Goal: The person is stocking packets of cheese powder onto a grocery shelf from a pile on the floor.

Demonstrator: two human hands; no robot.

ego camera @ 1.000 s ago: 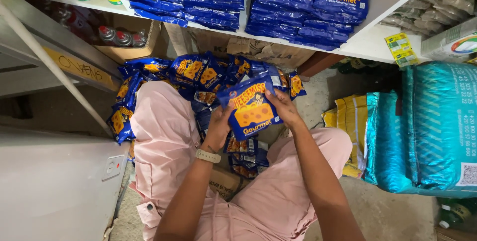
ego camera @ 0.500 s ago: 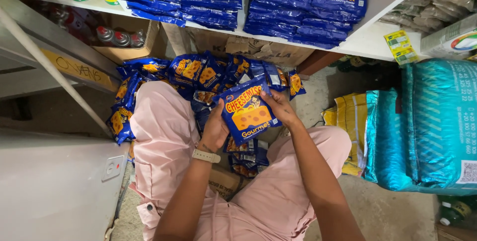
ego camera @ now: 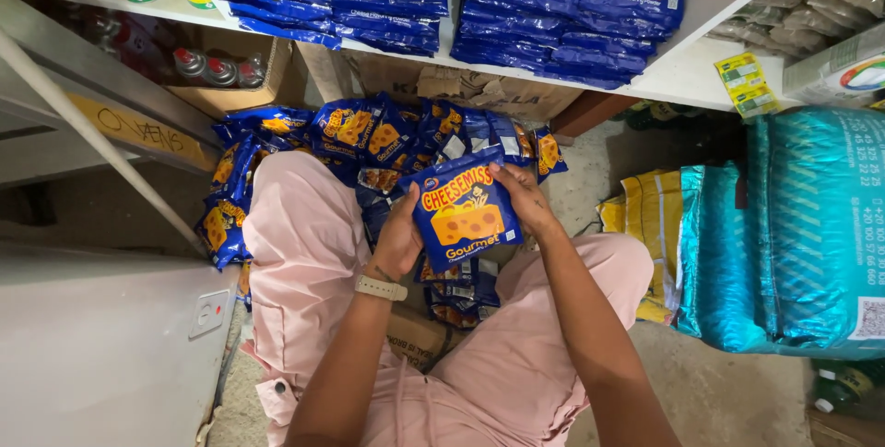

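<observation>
Gripping a blue snack packet [ego camera: 466, 212] between both hands, the person is holding it face-up over the lap: left hand [ego camera: 398, 242] clasping its lower-left edge, right hand [ego camera: 524, 198] its upper-right side. Its long axis is tilting slightly toward the loose pile of packets [ego camera: 369, 138] just beyond.

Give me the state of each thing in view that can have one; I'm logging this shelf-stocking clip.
left hand: gripping the blue snack packet's left edge
right hand: holding the packet's upper right edge
blue snack packet: sealed, held upright over the lap
loose packets: heaped on the floor by the knees
shelf stacks: flat, neatly piled
cardboard box: between the legs, mostly hidden
teal sack: closed, standing
</observation>
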